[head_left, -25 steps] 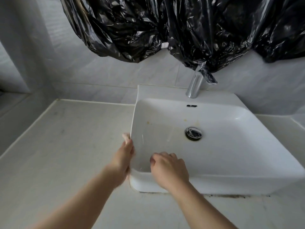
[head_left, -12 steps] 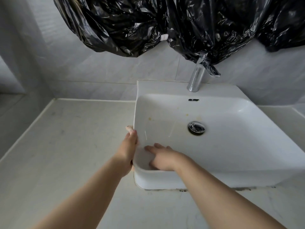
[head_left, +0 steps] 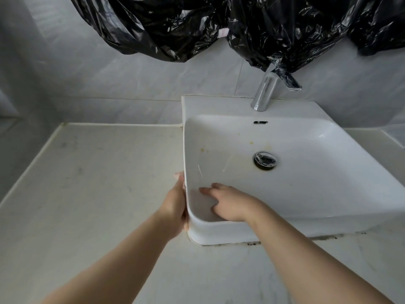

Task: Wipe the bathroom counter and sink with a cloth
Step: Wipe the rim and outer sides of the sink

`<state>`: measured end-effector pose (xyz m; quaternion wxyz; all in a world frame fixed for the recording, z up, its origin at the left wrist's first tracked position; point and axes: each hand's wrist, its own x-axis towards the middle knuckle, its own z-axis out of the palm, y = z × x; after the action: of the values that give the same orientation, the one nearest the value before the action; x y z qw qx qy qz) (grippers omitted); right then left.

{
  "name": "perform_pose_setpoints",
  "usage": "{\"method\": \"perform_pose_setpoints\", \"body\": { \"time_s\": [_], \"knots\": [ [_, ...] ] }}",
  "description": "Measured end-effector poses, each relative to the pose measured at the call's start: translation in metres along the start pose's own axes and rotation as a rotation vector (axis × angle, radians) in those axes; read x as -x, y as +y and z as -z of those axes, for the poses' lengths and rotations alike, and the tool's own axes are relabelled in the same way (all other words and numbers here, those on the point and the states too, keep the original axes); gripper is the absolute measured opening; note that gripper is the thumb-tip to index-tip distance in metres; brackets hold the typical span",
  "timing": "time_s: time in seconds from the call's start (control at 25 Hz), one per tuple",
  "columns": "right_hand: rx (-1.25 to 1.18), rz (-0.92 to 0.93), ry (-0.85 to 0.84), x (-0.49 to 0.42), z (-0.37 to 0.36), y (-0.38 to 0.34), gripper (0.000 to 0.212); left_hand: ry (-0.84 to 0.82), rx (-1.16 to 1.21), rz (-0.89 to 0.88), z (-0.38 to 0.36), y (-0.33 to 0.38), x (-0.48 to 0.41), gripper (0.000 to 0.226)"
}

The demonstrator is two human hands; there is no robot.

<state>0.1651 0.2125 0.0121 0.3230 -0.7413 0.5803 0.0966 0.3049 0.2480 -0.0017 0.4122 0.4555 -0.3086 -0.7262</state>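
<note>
The white square sink [head_left: 317, 189] stands on the pale stone counter [head_left: 98, 183]. My right hand [head_left: 230, 202] lies flat inside the basin at its near left corner, fingers spread and pointing left. My left hand [head_left: 175, 207] presses flat against the outside of the sink's left wall, fingertips at the rim. I can make out no cloth in either hand; a greyish patch beneath my right hand may only be shadow. Small yellowish stains [head_left: 205, 150] mark the basin floor near the chrome drain [head_left: 265, 160].
A chrome tap [head_left: 265, 91] rises behind the basin. Black plastic sheeting [head_left: 197, 25] hangs on the tiled wall above and drapes over the tap's top. Dark grime [head_left: 328, 236] lines the sink's front base. The counter meets a wall at the far left.
My right hand has uncurled from a loose fist at the front rim and slid down into the basin's near left corner, fingers flat. My left hand stays on the sink's left wall.
</note>
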Motion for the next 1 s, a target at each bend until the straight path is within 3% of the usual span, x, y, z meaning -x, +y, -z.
{"method": "perform_pose_setpoints", "body": {
  "time_s": [0.16,0.28,0.4,0.52,0.72,1.0],
  "knots": [
    [0.061,0.018,0.008,-0.004,0.002,0.004,0.059,0.105,-0.248,-0.11,-0.01,-0.001,0.016,0.047],
    [0.145,0.033,0.026,-0.016,0.009,0.005,0.058,0.246,-0.233,-0.179,-0.009,0.032,-0.032,0.048],
    [0.169,0.077,0.016,-0.026,0.012,0.009,0.057,0.304,-0.352,-0.196,-0.007,0.03,-0.029,0.046],
    [0.173,0.106,0.038,-0.027,0.008,0.012,0.054,0.347,-0.389,-0.095,-0.013,0.01,-0.003,0.033],
    [0.234,0.156,0.01,-0.032,0.01,0.013,0.055,0.536,-0.609,-0.206,-0.017,0.041,-0.056,0.029],
    [0.236,0.157,0.058,-0.026,0.008,0.014,0.053,0.591,-0.782,-0.007,-0.01,0.018,-0.03,0.032]
  ]
}}
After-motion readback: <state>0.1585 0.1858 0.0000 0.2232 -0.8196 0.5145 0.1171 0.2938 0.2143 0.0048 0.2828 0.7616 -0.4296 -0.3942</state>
